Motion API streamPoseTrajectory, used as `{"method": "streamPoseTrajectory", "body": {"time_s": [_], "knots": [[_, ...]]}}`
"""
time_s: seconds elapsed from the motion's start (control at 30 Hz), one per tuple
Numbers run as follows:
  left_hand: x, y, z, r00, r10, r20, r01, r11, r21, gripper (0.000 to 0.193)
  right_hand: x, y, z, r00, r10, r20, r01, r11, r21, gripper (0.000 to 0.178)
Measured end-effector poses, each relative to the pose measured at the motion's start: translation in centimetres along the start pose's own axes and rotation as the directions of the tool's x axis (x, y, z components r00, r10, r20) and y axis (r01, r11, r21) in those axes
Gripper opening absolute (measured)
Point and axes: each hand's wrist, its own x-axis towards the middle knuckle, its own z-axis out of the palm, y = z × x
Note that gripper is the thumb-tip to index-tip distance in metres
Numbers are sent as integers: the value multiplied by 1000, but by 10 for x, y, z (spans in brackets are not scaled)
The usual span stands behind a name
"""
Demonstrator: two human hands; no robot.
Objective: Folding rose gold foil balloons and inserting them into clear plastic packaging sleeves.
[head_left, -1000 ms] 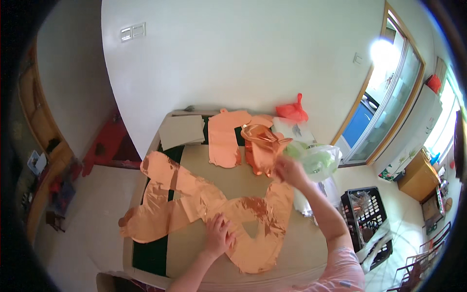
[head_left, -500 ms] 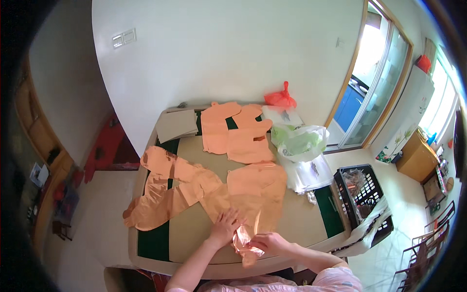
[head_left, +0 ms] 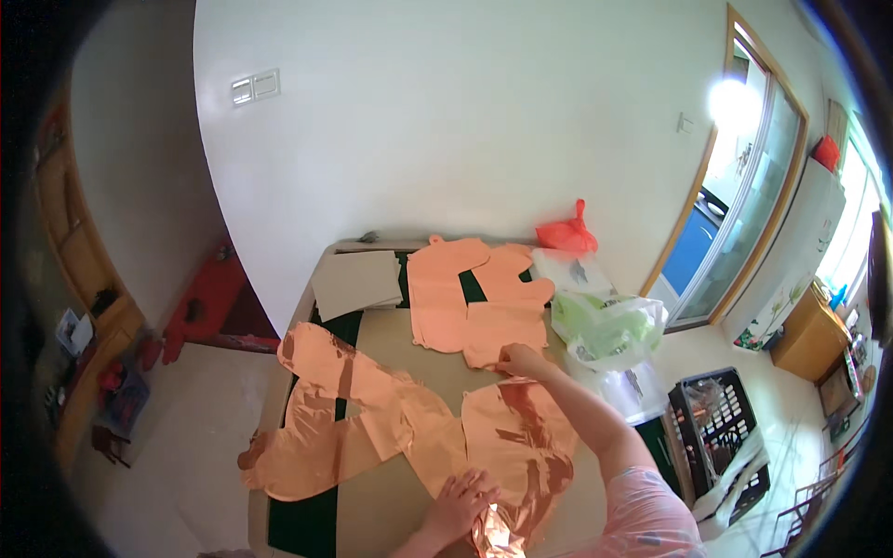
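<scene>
Several flat, copper-coloured foil balloons lie on the table. My left hand (head_left: 462, 500) rests palm down on the near balloon (head_left: 521, 423), its fingers lying on the foil beside a shiny crumpled end (head_left: 498, 535) at the lower edge. My right hand (head_left: 524, 361) reaches farther out, with its fingers closed at the edge where the near balloon meets the far balloon (head_left: 442, 302). Which of the two edges it pinches I cannot tell. To the left lies another balloon (head_left: 312, 456), creased and spread at an angle.
Grey cardboard sheets (head_left: 356, 285) lie at the table's back left. At the right are a clear plastic bag with green contents (head_left: 609, 325) and clear plastic packs (head_left: 637, 391). A red tied bag (head_left: 567, 234) sits by the wall. A black crate (head_left: 721, 437) stands off the right edge.
My right hand has left the crumpled end and moved away from me to the balloon's far edge. My left hand stays on the foil. The view has tilted upward.
</scene>
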Motion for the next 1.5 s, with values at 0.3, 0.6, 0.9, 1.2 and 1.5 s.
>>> {"method": "streamPoseTrajectory", "body": {"time_s": [0.3, 0.6, 0.9, 1.2, 1.5], "knots": [[24, 11, -10, 947, 95, -307, -38, 982, 186, 41, 122, 120, -172, 885, 170, -433, -327, 890, -318, 33], [14, 9, -14, 998, -21, -67, 34, 982, 188, 55, 127, 28, -72, 568, -245, -786, 110, 969, -222, 35], [-1, 7, -6, 995, -84, 53, 83, 996, 18, 55, -148, -76, 13, 879, -285, -382, 328, 944, 50, 39], [-11, -17, -25, 925, -358, -125, 375, 914, 154, 68, -259, -70, 65, 944, -143, -297, 96, 981, -168, 47], [-45, -16, -45, 917, -359, -171, 390, 896, 212, 57, -275, -91, 85, 924, -183, -336, 136, 978, -159, 48]]}}
